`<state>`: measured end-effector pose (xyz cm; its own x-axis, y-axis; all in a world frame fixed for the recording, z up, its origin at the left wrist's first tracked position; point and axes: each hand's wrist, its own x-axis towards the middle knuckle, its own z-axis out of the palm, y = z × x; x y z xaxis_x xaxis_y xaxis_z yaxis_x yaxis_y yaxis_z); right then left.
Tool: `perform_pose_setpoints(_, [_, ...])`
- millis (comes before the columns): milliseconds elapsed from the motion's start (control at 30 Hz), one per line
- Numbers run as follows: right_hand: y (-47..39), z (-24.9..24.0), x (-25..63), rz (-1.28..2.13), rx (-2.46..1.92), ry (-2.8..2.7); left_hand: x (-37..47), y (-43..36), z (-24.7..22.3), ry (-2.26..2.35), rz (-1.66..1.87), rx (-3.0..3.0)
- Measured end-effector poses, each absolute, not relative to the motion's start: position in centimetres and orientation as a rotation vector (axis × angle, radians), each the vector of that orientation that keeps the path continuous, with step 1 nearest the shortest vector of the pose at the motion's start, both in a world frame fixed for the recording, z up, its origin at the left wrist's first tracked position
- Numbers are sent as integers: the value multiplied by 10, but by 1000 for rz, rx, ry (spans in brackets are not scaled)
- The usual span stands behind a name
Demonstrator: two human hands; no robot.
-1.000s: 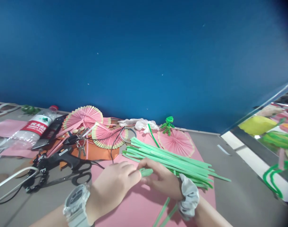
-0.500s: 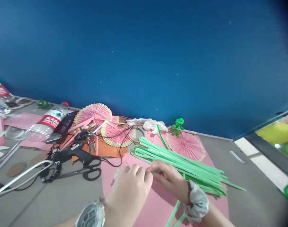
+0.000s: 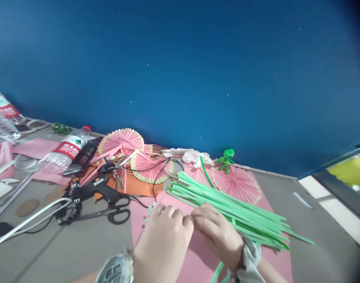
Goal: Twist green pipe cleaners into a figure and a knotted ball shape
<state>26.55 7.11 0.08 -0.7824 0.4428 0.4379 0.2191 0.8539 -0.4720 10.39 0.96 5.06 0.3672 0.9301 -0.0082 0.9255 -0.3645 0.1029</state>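
My left hand (image 3: 168, 232), with a watch on the wrist, is closed over the pink paper (image 3: 194, 267), knuckles up. Small curled bits of a light green pipe cleaner (image 3: 150, 210) poke out past its far side. My right hand (image 3: 216, 234), a grey scrunchie round its wrist, is closed in a pinch, fingertips meeting the left hand's. What lies between the fingertips is hidden. A bundle of light green pipe cleaners (image 3: 235, 208) lies just beyond the right hand. A loose green strand (image 3: 217, 272) shows below that hand.
Black scissors (image 3: 118, 212), a black glue gun (image 3: 104, 188), keys (image 3: 118, 173) and a beaded strap (image 3: 76, 202) lie to the left. Pleated pink paper fans (image 3: 152, 167) and a green twisted figure (image 3: 226, 159) stand near the blue wall (image 3: 180, 78). A water bottle (image 3: 69, 148) lies farther left.
The right hand has turned more knuckles-up and its fingers have closed further beside the left. More of the curled green bits shows past the left hand. The view has shifted slightly.
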Motion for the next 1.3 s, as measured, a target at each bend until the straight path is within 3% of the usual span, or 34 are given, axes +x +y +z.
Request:
perform_pose_setpoints(100, [69,4,265,333,-481,-2552,101,12,48,1715,88,2403])
perform_pose_setpoints(233, [72,3,267,378,-462,-2600,91,16,44,1693,199,2234])
perform_pose_setpoints(433, [72,0,266,798,-489,-2394,73,26,43,1370,367,1956])
perform_pose_setpoints(800, [63,-3,263,1493,-776,-1947,65,41,41,1044,348,1483])
perform_pose_setpoints(1167, [64,18,266,1407,-955,-1937,67,37,51,908,380,1401])
perform_pose_setpoints(1300, [66,19,269,1495,-863,-1810,74,33,53,1074,475,1466])
